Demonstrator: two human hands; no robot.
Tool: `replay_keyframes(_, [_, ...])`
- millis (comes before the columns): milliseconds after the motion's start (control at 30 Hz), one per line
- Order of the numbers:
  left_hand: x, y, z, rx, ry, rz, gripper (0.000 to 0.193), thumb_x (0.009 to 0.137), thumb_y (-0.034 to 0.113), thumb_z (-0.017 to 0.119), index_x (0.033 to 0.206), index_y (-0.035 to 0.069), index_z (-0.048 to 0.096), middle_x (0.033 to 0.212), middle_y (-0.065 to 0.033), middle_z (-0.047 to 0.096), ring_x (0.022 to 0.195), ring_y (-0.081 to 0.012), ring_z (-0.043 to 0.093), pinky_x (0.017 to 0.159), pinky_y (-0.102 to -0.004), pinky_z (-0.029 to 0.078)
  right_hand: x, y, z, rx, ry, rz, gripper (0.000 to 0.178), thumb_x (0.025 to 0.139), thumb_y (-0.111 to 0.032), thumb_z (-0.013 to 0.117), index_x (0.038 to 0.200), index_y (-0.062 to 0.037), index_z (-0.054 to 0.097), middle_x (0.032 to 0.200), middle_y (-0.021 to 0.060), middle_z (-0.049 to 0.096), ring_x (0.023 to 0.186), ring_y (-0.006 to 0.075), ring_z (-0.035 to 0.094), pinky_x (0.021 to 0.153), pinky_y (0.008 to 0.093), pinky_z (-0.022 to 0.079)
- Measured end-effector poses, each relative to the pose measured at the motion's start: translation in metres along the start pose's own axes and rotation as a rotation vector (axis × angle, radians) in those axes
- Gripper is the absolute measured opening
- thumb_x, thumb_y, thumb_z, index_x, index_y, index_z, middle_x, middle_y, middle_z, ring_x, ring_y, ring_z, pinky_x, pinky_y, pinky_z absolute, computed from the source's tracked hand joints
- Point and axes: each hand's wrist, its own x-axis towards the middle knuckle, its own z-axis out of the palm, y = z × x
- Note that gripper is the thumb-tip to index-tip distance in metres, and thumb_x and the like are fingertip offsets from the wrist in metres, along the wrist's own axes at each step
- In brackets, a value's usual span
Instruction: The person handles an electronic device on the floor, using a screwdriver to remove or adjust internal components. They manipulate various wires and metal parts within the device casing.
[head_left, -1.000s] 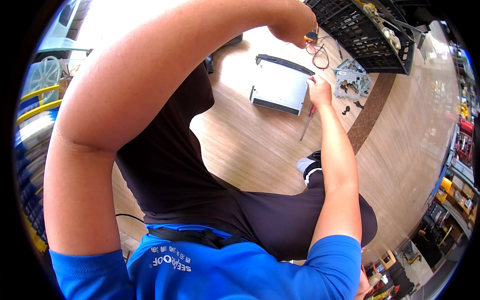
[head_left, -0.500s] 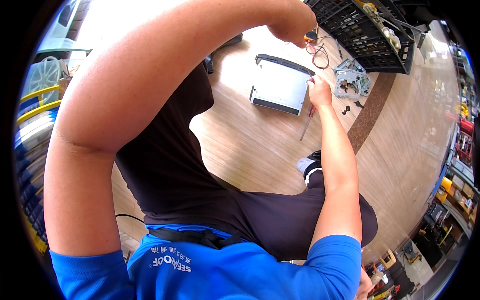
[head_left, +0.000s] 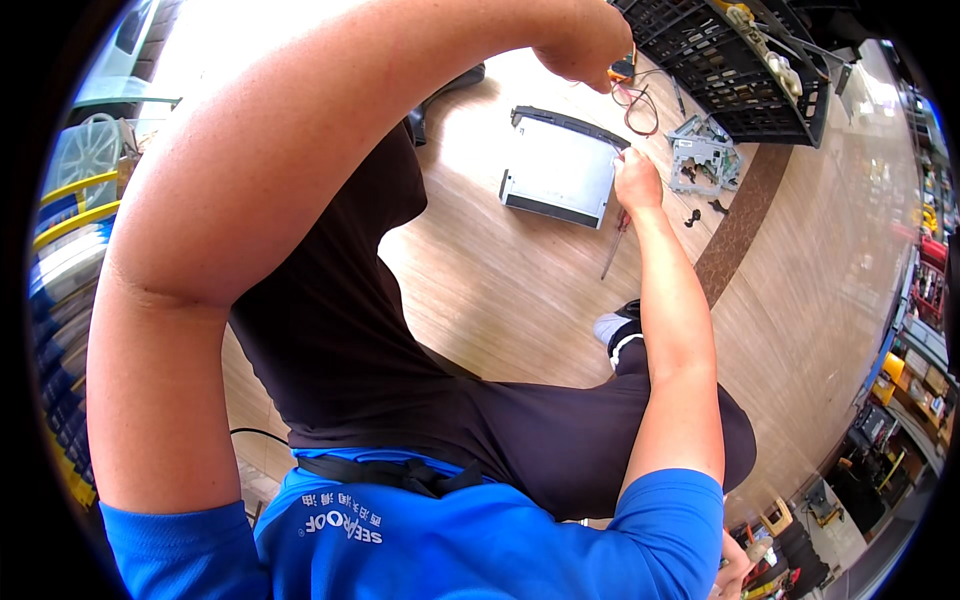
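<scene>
My left hand (head_left: 592,48) reaches far ahead with its fingers curled down, beside a small orange and dark handheld device (head_left: 624,68), which looks like a multimeter. Whatever its fingertips hold is hidden. Dark and reddish leads (head_left: 655,118) loop on the floor near it. My right hand (head_left: 638,182) is closed in a pinch at the right edge of a flat silver box-shaped unit (head_left: 560,165) with black front and back edges. What lies between its fingers is too small to name. A screwdriver (head_left: 614,250) with a red handle lies on the floor just below my right hand.
Right of the unit lie a metal bracket plate (head_left: 703,163) and small black parts (head_left: 692,219). A black plastic crate (head_left: 735,75) stands at the far right. Blue and yellow containers (head_left: 75,250) line the left. Another person's hand (head_left: 735,568) shows at the lower right.
Both hands stay in nearly the same places. My right hand has shifted very slightly at the unit's edge. The unit and the floor items have not visibly moved.
</scene>
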Motion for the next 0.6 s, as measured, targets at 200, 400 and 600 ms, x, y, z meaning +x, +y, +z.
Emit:
replay_keyframes(200, [0.001, 0.002, 0.0, 0.007, -0.01, 0.0, 0.035, 0.086, 0.031, 0.064, 0.102, 0.0, 0.071, 0.101, -0.0193, 0.069, 0.096, -0.036, 0.065, 0.084, -0.0434, 0.05, 0.0, -0.003, 0.001, -0.025, -0.015, 0.068, 0.023, 0.087, -0.018, 0.061, 0.1, 0.0009, 0.065, 0.098, 0.0224, 0.068, 0.094, 0.0372, 0.066, 0.086, 0.0447, 0.051])
replay_keyframes(400, [0.001, 0.001, -0.001, 0.005, -0.03, 0.01, 0.035, 0.087, 0.03, 0.064, 0.102, 0.0, 0.071, 0.101, -0.0197, 0.069, 0.096, -0.0365, 0.065, 0.084, -0.0436, 0.05, 0.0, -0.008, 0.001, -0.045, 0.005, 0.054, 0.026, 0.087, -0.022, 0.058, 0.094, 0.0029, 0.063, 0.093, 0.0261, 0.067, 0.089, 0.0396, 0.067, 0.082, 0.0481, 0.053])
replay_keyframes(600, [0.001, 0.001, 0.0, 0.005, -0.012, 0.015, 0.035, 0.087, 0.03, 0.064, 0.102, 0.0, 0.071, 0.101, -0.0199, 0.069, 0.096, -0.0366, 0.065, 0.084, -0.0441, 0.049, 0.003, -0.006, 0.002, -0.033, -0.044, 0.126, 0.03, 0.087, -0.023, 0.058, 0.1, 0.0027, 0.066, 0.098, 0.0249, 0.068, 0.094, 0.039, 0.065, 0.087, 0.0465, 0.05])
